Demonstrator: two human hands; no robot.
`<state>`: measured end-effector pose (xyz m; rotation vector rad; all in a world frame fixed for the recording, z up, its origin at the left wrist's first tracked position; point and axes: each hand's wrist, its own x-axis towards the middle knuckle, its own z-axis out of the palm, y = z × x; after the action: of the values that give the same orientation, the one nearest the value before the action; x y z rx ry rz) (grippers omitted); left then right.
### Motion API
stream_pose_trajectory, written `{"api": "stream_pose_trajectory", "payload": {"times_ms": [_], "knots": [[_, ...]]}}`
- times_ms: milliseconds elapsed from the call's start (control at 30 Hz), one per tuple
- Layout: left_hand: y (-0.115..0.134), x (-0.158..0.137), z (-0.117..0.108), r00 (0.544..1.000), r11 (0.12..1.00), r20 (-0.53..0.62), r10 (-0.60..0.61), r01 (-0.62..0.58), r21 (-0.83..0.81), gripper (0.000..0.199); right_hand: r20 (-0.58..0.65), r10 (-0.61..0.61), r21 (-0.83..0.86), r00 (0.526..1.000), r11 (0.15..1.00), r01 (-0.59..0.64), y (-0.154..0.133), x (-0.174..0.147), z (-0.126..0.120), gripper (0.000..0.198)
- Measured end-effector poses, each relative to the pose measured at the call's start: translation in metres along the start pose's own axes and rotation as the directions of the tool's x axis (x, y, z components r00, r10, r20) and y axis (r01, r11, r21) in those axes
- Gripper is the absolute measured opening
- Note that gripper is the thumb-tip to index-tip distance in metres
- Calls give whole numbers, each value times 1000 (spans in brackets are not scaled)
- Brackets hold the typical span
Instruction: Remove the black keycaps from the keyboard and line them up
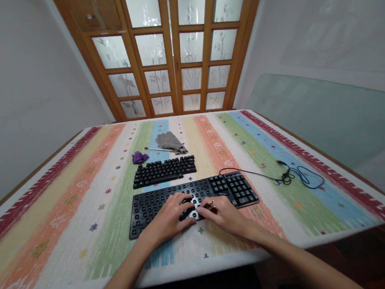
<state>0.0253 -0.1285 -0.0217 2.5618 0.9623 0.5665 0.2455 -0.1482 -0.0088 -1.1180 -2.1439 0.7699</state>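
Seemingly working over the stripped keyboard (pixel 146 211), near the front edge of the counter (pixel 303 215); curling left hand (pixel 170 214) and right hand (pixel 225 210) half-closed, not revealing any hold; probably needing precision.

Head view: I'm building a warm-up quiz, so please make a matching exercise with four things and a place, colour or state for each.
1. Keyboard
2. Loose keycaps
3. Small crumpled cloth
4. Cable

A. Purple
B. Looped, to the keyboard's right
C. Beneath the left hand and right hand
D. In rows just beyond the keyboard

Pairs: 1-C, 2-D, 3-A, 4-B
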Motion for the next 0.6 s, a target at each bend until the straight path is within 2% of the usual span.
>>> {"api": "stream_pose_trajectory", "payload": {"times_ms": [67, 167, 400, 600], "knots": [[0, 0, 0, 1000, 1000, -1, 2, -2, -2, 28, 53, -78, -118, 996, 989, 84, -2, 4, 1, 30], [1, 1, 0, 1000, 1000, -1, 1, -1, -10, 29, 135, -89, -211, 987, 971, 116, -3, 15, -1, 32], [1, 3, -3, 1000, 1000, 15, -13, 13, 2, 35, 155, 21, -89, 988, 996, -7, -3, 41, -13, 42], [1, 5, -3, 1000, 1000, 13, 3, -3, 1, 34, 171, 53, 8, 984, 998, -55, 0, 44, -14, 46]]}}
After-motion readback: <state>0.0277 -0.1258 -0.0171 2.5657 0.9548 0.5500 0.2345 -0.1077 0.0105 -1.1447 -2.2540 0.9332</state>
